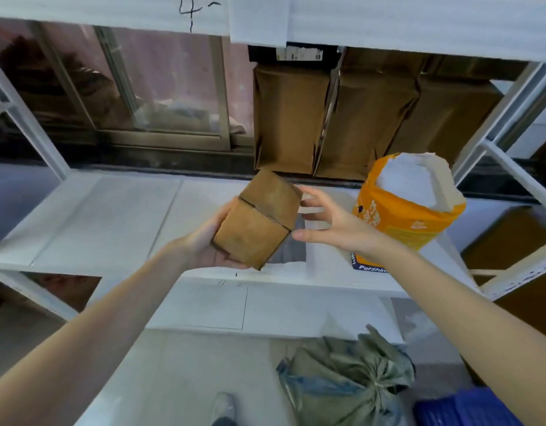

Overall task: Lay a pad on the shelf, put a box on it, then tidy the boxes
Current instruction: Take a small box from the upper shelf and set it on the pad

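Pad (296, 267) looks laid on shelf (90, 222) below our fingers; left hand (211, 241) grips box (259, 218), right hand (330, 221) open beside it. Placing and tidying remain.

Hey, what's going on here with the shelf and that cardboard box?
A person is standing at a white shelf, holding a small brown cardboard box above it. The left hand supports the box from below and at its side, while the right hand is open, its fingers spread beside the box's right edge. An orange bag stands on the shelf to the right, and larger cardboard boxes are lined up at the back. The small box is not yet set down.
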